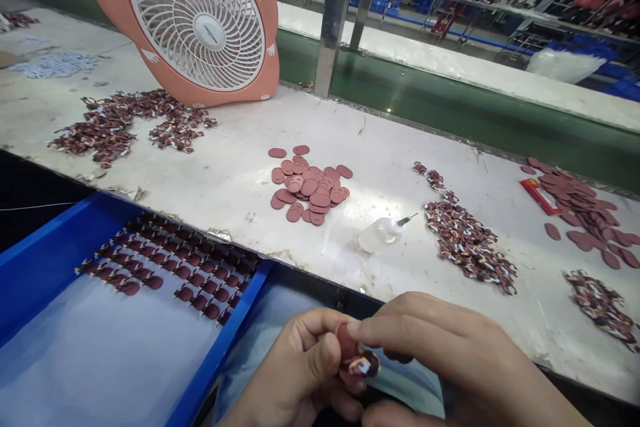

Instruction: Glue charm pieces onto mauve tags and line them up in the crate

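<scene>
Two bare hands hold a small maroon piece just off the near edge of a white surface (pixel 380 140).
The piece (pixel 349 341) has a smooth, rounded maroon disc at its upper left, with a glossy dark-brown, white and tan part against its lower right. It lies between the left hand's (pixel 305 367) thumb and bent forefinger, which are closed on it. The right hand (pixel 450 340) reaches over from the other side, a fingertip touching the disc's top edge; its lower fingers are partly hidden, so their grip cannot be told.
</scene>
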Demonstrator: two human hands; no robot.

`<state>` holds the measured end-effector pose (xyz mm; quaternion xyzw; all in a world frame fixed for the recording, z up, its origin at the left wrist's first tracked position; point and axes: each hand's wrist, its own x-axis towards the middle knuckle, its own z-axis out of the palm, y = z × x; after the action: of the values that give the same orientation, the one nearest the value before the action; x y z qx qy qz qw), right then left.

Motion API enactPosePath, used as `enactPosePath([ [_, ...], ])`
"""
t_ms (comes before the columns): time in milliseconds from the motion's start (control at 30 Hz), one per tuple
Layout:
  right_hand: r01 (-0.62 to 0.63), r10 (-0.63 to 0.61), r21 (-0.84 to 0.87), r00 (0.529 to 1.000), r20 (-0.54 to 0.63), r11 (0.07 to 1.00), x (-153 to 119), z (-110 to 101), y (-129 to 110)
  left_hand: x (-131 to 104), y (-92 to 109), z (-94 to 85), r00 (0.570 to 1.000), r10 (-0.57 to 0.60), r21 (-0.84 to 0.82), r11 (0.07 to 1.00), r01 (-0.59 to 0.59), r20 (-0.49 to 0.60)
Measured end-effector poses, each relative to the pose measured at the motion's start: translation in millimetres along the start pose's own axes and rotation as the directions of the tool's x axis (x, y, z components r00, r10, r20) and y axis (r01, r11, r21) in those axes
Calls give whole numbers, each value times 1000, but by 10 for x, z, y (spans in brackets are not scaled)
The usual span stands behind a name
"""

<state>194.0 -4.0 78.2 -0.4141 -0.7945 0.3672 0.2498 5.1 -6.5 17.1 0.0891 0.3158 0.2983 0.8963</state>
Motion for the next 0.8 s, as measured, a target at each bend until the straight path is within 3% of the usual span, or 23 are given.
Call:
enactPosePath([
  [133,7,-7,1,996,-85,1000,-27,4,20,67,-31,-111,997,-79,-76,994,80,18],
  [233,-19,17,-10,991,-130,1000,-9,56,37,131,-98,-206,996,-69,-111,991,75,57],
  [400,-32,34,18,992,-122,999,24,155,58,152,-114,-254,993,-25,-146,988,43,118],
  [633,-34,41,75,994,-103,997,107,252,87,132,-37,-240,980,18,-66,998,-5,199],
  [800,-9,16,56,992,-127,998,157,302,112,148,-36,-297,983,39,-52,998,-30,178],
])
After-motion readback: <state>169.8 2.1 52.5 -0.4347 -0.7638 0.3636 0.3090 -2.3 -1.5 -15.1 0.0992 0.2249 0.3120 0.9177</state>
